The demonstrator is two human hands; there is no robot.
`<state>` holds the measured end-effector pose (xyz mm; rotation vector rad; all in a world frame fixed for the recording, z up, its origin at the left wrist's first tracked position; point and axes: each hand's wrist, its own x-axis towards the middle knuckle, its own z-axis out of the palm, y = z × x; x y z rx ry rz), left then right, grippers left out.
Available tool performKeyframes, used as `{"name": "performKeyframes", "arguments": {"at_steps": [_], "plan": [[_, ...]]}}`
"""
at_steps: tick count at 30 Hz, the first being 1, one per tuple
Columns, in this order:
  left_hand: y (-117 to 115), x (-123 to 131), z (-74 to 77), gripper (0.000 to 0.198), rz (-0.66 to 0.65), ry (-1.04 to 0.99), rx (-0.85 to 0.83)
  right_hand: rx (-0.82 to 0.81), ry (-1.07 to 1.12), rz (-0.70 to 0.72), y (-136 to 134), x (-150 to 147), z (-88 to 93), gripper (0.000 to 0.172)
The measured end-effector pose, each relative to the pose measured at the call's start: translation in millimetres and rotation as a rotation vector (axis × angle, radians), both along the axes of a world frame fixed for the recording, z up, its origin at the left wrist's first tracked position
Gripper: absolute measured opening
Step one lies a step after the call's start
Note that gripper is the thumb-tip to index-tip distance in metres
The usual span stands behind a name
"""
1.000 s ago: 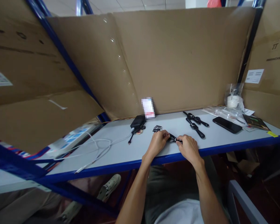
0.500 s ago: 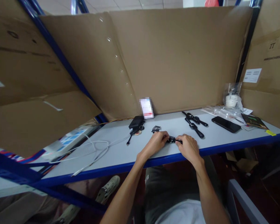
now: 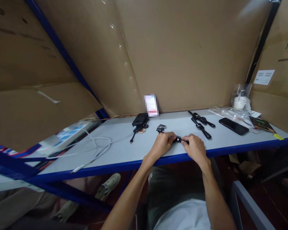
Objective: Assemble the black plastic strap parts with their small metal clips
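Both my hands grip a black spokeshave (image 3: 178,139) by its two ends, low over the front part of the table. My left hand (image 3: 163,142) has its fingers closed round one handle, which pokes out past the far side of the hand. At the other end, my right hand (image 3: 194,145) pinches the second handle between thumb and fingers. The middle body of the spokeshave shows between the hands; most of the handles is hidden. Just beyond my left hand lies a small grey metal piece (image 3: 161,127). Further right are more black spokeshaves (image 3: 203,129), lying close together.
A black phone (image 3: 233,126), plastic bags (image 3: 238,113) and a dark packet (image 3: 261,124) lie at the right. A black power bank (image 3: 140,119), a lit screen (image 3: 151,105) and white cables (image 3: 103,148) are left of centre. Cardboard walls (image 3: 182,64) enclose the table (image 3: 120,134).
The view has tilted down slightly. Both hands keep hold of the spokeshave, and its middle body has turned a little between them.
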<state>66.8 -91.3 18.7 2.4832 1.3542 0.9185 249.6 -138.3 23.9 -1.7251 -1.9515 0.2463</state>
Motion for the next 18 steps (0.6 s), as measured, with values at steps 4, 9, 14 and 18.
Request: {"name": "performKeyframes", "arguments": {"at_steps": [4, 9, 14, 18], "plan": [[-1, 3, -0.1, 0.017, -0.046, -0.034, -0.011, 0.0, -0.001, -0.003, 1, 1, -0.5, 0.026], [0, 7, -3.2, 0.013, -0.031, -0.01, 0.01, 0.025, -0.01, 0.0, 3, 2, -2.6, 0.025], [3, 2, -6.5, 0.021, -0.042, -0.075, 0.045, 0.013, -0.017, -0.007, 4, 2, -2.6, 0.025], [-2, -4, -3.3, 0.03, -0.11, -0.058, 0.007, 0.01, -0.009, -0.003, 4, 1, -1.9, 0.024]]}}
